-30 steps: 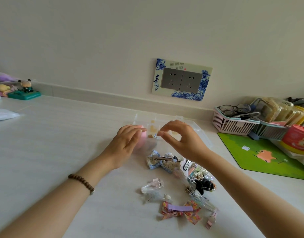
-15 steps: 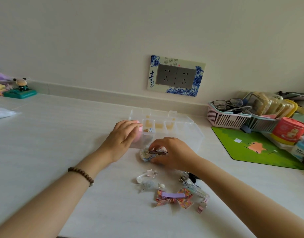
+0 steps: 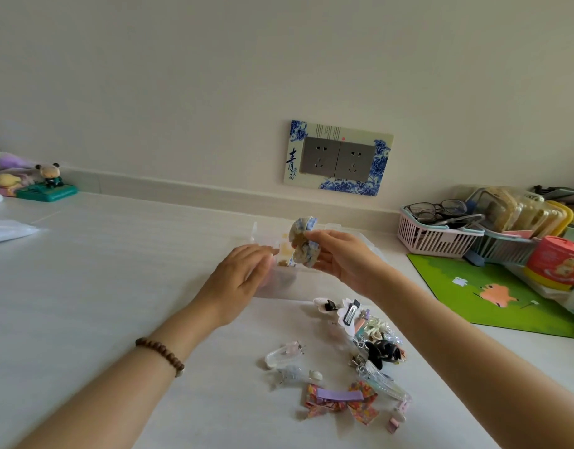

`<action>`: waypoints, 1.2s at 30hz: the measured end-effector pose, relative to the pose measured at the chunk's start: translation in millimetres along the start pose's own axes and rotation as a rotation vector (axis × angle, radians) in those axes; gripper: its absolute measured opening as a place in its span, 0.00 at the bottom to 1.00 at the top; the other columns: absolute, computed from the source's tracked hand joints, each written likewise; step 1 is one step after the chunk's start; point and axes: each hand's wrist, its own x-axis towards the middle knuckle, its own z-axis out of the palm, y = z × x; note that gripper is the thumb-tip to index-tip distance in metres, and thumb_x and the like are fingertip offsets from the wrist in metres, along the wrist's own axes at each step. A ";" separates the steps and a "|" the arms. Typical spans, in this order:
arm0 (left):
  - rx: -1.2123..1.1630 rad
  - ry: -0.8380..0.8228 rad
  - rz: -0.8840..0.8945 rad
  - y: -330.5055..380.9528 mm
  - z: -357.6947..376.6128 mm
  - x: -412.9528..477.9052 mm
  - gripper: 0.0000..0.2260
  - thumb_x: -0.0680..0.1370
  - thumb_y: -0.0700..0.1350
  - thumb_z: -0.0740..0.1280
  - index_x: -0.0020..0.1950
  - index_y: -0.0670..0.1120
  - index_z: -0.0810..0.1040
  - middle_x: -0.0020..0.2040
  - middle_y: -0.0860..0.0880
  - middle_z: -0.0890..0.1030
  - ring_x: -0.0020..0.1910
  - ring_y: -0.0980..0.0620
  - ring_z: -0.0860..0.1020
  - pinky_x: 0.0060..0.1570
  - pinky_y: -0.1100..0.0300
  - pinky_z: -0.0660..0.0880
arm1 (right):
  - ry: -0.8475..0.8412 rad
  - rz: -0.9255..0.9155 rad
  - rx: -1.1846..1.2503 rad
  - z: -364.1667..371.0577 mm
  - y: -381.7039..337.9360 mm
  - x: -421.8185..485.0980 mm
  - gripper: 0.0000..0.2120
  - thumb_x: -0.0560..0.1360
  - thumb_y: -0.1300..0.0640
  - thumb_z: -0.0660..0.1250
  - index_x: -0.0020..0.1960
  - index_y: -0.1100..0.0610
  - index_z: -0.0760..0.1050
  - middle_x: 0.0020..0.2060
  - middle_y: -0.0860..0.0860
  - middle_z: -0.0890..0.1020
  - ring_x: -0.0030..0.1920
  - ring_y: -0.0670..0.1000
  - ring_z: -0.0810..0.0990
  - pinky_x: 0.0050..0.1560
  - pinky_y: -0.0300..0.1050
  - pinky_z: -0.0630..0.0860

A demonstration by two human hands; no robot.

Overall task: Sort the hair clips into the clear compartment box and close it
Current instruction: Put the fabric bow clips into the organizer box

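Cream wall fills the upper half of the view, with a blue-and-white socket plate (image 3: 338,157) on it at about 1 o'clock from the middle. Below it runs the pale bench (image 3: 84,286), which carries everything else. At 3 o'clock on the bench lies a green mat (image 3: 457,296). Past the mat's far edge stand slatted baskets (image 3: 436,238), one with a pair of glasses (image 3: 437,207) on top, and a red tub (image 3: 557,264) sits just beside them. At 9 o'clock, against the wall, small figurines (image 3: 49,178) sit on a green base. Near the middle of the bench is the clear compartment box (image 3: 279,288), its lid open toward 12 o'clock; a few compartments hold small tan things too blurred to name. At 5 o'clock from the box, near it, the loose hair clips (image 3: 366,345) lie in a heap. A patterned bow clip (image 3: 340,403) with a purple bar lies at the heap's 6 o'clock end, and a clear clip (image 3: 280,358) lies apart at its 8 o'clock. The left hand (image 3: 237,280) rests on the box's 9 o'clock end with fingers straight and together, its grip slack and holding nothing. A brown bead bracelet (image 3: 160,351) circles that wrist. The right hand (image 3: 347,257) hovers over the box's 3 o'clock half with its grip closed. Its thumb and fingertips pinch a blue-and-beige fabric bow clip (image 3: 303,244), which is held upright in the air above the compartments; whether it touches the box I cannot tell.
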 end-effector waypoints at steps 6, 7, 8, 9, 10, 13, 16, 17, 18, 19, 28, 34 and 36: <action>0.006 -0.037 -0.026 4.1 1.2 -0.2 0.34 0.72 0.70 0.43 0.67 0.52 0.69 0.64 0.56 0.72 0.64 0.62 0.64 0.64 0.69 0.58 | 0.196 0.066 -0.371 10.7 -10.9 32.7 0.12 0.76 0.55 0.63 0.54 0.62 0.77 0.38 0.53 0.81 0.37 0.47 0.78 0.37 0.37 0.76; 0.003 -0.043 -0.034 4.6 0.7 -0.4 0.33 0.72 0.70 0.43 0.67 0.52 0.68 0.64 0.56 0.72 0.65 0.62 0.64 0.65 0.66 0.59 | 0.192 0.073 -0.410 12.7 -11.1 36.1 0.11 0.76 0.56 0.63 0.53 0.62 0.77 0.37 0.52 0.80 0.36 0.47 0.78 0.36 0.37 0.75; -0.001 -0.045 -0.041 4.9 0.3 -0.5 0.34 0.72 0.70 0.43 0.68 0.52 0.67 0.65 0.56 0.71 0.65 0.62 0.64 0.65 0.64 0.59 | 0.177 0.074 -0.444 14.4 -11.4 38.3 0.11 0.76 0.57 0.62 0.52 0.62 0.77 0.36 0.52 0.80 0.34 0.47 0.78 0.35 0.38 0.75; -0.001 -0.045 -0.041 5.2 0.1 -0.5 0.35 0.72 0.70 0.43 0.68 0.51 0.67 0.65 0.56 0.71 0.65 0.62 0.64 0.66 0.64 0.60 | 0.160 0.068 -0.477 15.8 -11.7 39.6 0.09 0.76 0.58 0.62 0.51 0.63 0.76 0.35 0.53 0.80 0.33 0.47 0.78 0.34 0.38 0.76; 0.002 -0.044 -0.034 5.4 0.1 -0.3 0.35 0.72 0.70 0.42 0.68 0.51 0.67 0.65 0.56 0.71 0.65 0.61 0.64 0.66 0.63 0.60 | 0.145 0.056 -0.500 16.7 -12.0 40.2 0.07 0.76 0.59 0.62 0.48 0.63 0.76 0.35 0.53 0.80 0.32 0.47 0.79 0.32 0.38 0.77; 0.013 -0.034 0.001 5.9 1.3 0.4 0.35 0.73 0.69 0.42 0.67 0.50 0.69 0.63 0.55 0.72 0.63 0.62 0.65 0.64 0.67 0.59 | 0.124 0.017 -0.483 15.7 -11.5 39.9 0.06 0.75 0.61 0.65 0.51 0.61 0.71 0.35 0.55 0.80 0.30 0.49 0.81 0.27 0.37 0.79; 0.014 -0.029 -0.002 6.4 1.3 0.4 0.35 0.72 0.69 0.42 0.67 0.50 0.69 0.62 0.56 0.72 0.63 0.62 0.64 0.63 0.71 0.57 | 0.095 0.006 -0.484 11.7 -10.7 39.8 0.13 0.74 0.61 0.66 0.57 0.57 0.69 0.36 0.54 0.81 0.28 0.48 0.82 0.25 0.37 0.77; 0.016 -0.032 -0.006 6.5 1.3 0.4 0.35 0.72 0.70 0.41 0.67 0.50 0.68 0.62 0.56 0.72 0.63 0.61 0.65 0.64 0.68 0.58 | 0.084 -0.003 -0.511 10.8 -10.2 40.1 0.12 0.75 0.61 0.66 0.57 0.56 0.69 0.36 0.54 0.81 0.28 0.47 0.82 0.25 0.37 0.76; 0.021 -0.037 -0.010 6.4 1.4 0.2 0.35 0.72 0.69 0.41 0.67 0.50 0.68 0.63 0.55 0.72 0.64 0.60 0.65 0.66 0.65 0.59 | 0.077 -0.017 -0.557 10.2 -10.0 40.2 0.10 0.75 0.61 0.65 0.55 0.55 0.71 0.36 0.53 0.81 0.28 0.45 0.81 0.25 0.36 0.75; 0.026 -0.041 -0.012 6.2 1.5 0.1 0.34 0.73 0.69 0.42 0.68 0.51 0.68 0.64 0.55 0.72 0.65 0.60 0.65 0.67 0.62 0.60 | 0.074 -0.034 -0.609 9.7 -9.1 40.8 0.08 0.75 0.60 0.65 0.54 0.55 0.72 0.36 0.52 0.81 0.28 0.44 0.80 0.25 0.36 0.73; 0.170 -0.054 0.035 1.6 4.0 3.3 0.31 0.75 0.66 0.41 0.67 0.53 0.68 0.66 0.56 0.71 0.67 0.59 0.62 0.69 0.59 0.56 | 0.060 -0.291 -0.875 -3.4 1.4 42.8 0.15 0.71 0.61 0.70 0.56 0.53 0.74 0.48 0.50 0.81 0.35 0.42 0.73 0.33 0.30 0.70; 0.271 -0.082 0.081 2.8 2.7 10.6 0.29 0.75 0.65 0.41 0.65 0.54 0.69 0.64 0.55 0.74 0.68 0.55 0.62 0.70 0.56 0.53 | -0.023 -0.495 -1.202 -11.8 5.2 32.4 0.13 0.77 0.60 0.59 0.56 0.53 0.79 0.56 0.51 0.81 0.58 0.51 0.75 0.60 0.46 0.69; 0.302 -0.093 0.101 4.3 1.8 14.5 0.29 0.75 0.65 0.41 0.63 0.52 0.71 0.62 0.54 0.75 0.68 0.55 0.64 0.69 0.57 0.51 | -0.059 -0.493 -1.252 -14.5 8.2 29.2 0.17 0.76 0.56 0.53 0.58 0.54 0.77 0.57 0.51 0.80 0.59 0.51 0.74 0.62 0.45 0.65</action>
